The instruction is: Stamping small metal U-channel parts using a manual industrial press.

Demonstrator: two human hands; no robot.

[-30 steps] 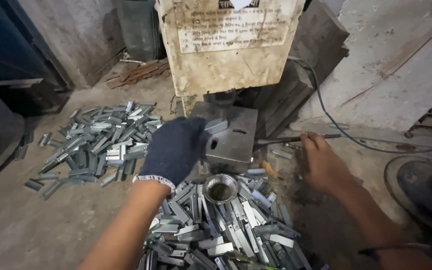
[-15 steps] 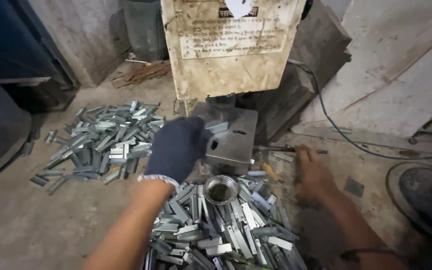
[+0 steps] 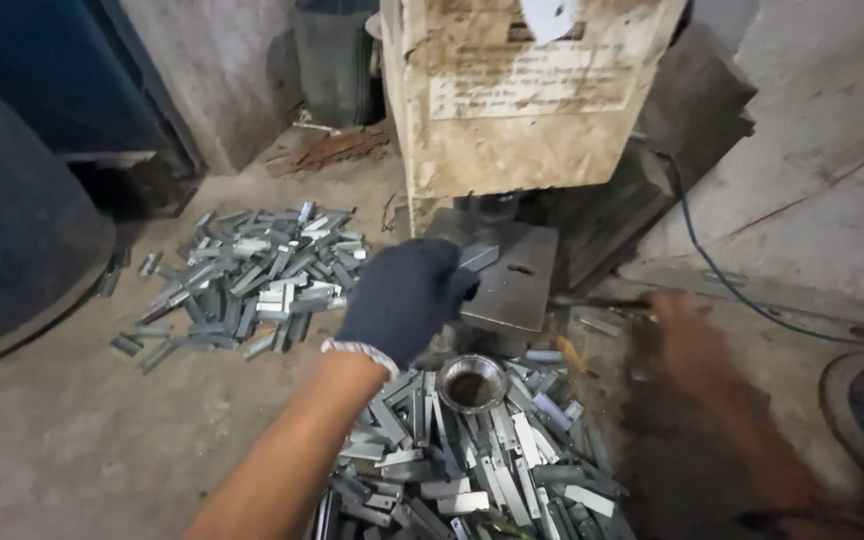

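Gloved left hand [image 3: 407,300] is pinching one small flat metal strip [image 3: 479,256] at its fingertips, holding it right at the near-left corner of the press's steel base plate [image 3: 514,280]. Right hand [image 3: 687,340] is bare and so motion-blurred I honestly can't tell if it's open or closed; it's off to the right of the plate, near a thin dark rod [image 3: 602,301] lying on the floor.

Biggest thing in view is the press machine [image 3: 532,95], its front covered in a grimy, worn cardboard panel, sitting right above the plate. Left of it, well apart from the hands, there's a spread-out pile of grey metal strips [image 3: 252,280] on the concrete floor [image 3: 72,440]. A second, denser heap of strips [image 3: 472,460] sits just below the plate, under the left forearm. Small round metal cup [image 3: 471,383] rests on top of that heap, just beside the gloved wrist. A dark cable [image 3: 742,290] runs along the floor on the right.
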